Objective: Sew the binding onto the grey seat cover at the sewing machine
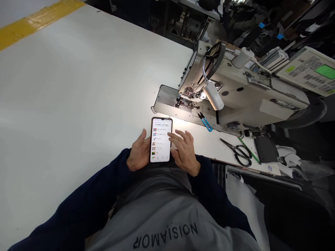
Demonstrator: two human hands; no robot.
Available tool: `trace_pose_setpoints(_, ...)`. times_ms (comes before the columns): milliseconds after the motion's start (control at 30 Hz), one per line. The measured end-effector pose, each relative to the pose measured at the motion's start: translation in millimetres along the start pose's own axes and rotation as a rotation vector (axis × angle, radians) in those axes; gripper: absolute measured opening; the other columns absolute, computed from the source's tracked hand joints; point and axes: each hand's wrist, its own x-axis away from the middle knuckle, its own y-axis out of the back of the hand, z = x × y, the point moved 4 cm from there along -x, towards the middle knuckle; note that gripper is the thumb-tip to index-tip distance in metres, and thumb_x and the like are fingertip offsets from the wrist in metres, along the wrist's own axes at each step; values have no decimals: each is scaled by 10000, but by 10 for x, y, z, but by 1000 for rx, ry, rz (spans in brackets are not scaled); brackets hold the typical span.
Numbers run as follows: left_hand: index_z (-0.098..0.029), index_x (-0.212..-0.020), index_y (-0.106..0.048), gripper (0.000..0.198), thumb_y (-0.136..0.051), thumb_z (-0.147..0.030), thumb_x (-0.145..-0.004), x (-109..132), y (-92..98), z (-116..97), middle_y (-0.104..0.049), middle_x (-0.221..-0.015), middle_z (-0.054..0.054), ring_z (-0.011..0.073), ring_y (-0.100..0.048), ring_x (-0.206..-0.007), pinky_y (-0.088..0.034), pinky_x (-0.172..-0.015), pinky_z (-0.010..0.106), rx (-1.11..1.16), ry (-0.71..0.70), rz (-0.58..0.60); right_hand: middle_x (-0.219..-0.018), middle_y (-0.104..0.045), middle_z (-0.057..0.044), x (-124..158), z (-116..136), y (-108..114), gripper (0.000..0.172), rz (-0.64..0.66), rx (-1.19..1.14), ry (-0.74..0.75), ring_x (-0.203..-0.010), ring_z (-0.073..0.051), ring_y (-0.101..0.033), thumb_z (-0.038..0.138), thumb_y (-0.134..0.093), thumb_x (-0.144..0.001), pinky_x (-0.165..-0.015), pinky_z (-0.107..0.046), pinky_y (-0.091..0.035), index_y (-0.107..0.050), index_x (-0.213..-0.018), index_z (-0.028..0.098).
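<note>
The left hand [139, 153] grips a slim, dark-cased rectangular phone [160, 141] with a lit white screen [162, 149], just to that hand's right. The right hand [185, 150], loosely curled and empty, is at the phone's right edge; whether it makes contact is hard to tell. Firm left-hand support and light single-finger taps should work best.

Sewing machine [251, 94], cream; lamp [214, 96]; control panel [309, 71], green display. Snips [206, 122], blue-handled, at machine-bed edge. Scissors [242, 161], black-handled, on white tabletop [65, 97], near slim green stick [255, 157]. Yellow tape [39, 21], far left.
</note>
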Motion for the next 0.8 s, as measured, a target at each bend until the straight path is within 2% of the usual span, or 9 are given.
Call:
trace_pose_setpoints(200, -107, -1365, -454, 714, -331, -632, -898, 12, -16, -12, -597, -1204, 189, 361, -564, -1108, -388, -1004, 510, -18, -12, 1, -1269, -533, -76, -40, 34, 61, 228, -43, -30, 29, -1233, -293, -407, 276, -341, -1028, -1057, -540, -235, -492, -1168, 179)
trace_pose_setpoints(400, -103, -1369, -448, 735, -259, -644, -909, 52, -68, -59, -599, -1197, 194, 358, -575, -1087, -394, -994, 517, -43, -24, -8, -1148, -610, -88, 118, 193, 86, 180, -120, -83, 214, -1113, -283, -532, 198, -374, -992, -1017, -547, -274, -530, -1075, 163)
trace_pose_setpoints(567, -108, -1368, -452, 723, -253, -636, -915, 78, -91, -82, -608, -1185, 189, 347, -592, -1056, -405, -984, 509, -35, -36, 24, -1140, -615, -90, 146, 239, 33, 151, -91, -79, 226, -1128, -299, -524, 182, -413, -965, -1005, -551, -274, -535, -1051, 163)
trace_pose_setpoints(800, -86, -1350, -475, 721, -229, -616, -927, 69, -108, -82, -617, -1164, 198, 338, -610, -1020, -426, -961, 490, -17, -37, 10, -1183, -594, -88, 71, 298, -12, 132, -28, -47, 249, -1157, -304, -502, 192, -448, -970, -1024, -554, -268, -530, -1072, 173)
